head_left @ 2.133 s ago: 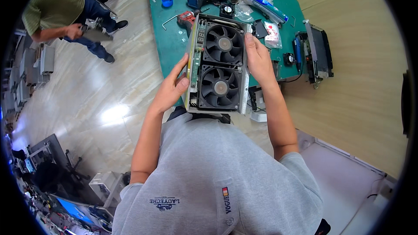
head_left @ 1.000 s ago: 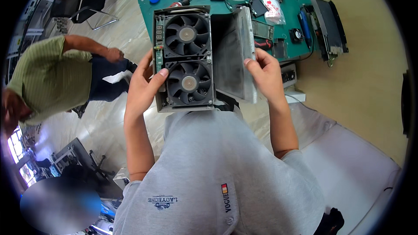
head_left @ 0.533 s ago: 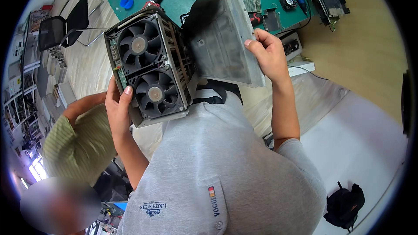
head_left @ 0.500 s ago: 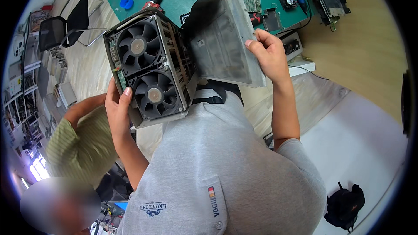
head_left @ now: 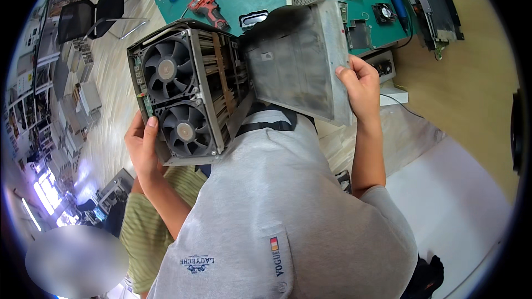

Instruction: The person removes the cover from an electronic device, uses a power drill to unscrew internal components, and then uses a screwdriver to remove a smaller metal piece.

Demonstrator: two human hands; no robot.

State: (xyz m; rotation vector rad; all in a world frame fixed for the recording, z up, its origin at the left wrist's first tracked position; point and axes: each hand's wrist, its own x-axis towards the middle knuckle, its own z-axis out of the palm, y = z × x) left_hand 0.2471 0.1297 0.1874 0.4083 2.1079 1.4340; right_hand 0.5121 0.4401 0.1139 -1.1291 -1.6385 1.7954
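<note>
Plainly, your left hand [head_left: 143,143] clamps the lower left edge of the boxy, hard-edged metal fan unit [head_left: 200,86], thumb on its front, beside two round, bladed black fans [head_left: 185,131]. Your right hand [head_left: 360,86], well apart from the left, pinches a smudged, flat grey metal panel [head_left: 293,58] by its folded rim, thumb uppermost. Both forearms reach forward.

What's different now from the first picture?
The right hand has moved the metal cover away to the right, so the inside of the fan box shows. The fan box has shifted left and turned. The person in the striped green shirt has come closer. The left hand still holds the fan box's left side, and both fans are still in it.
</note>
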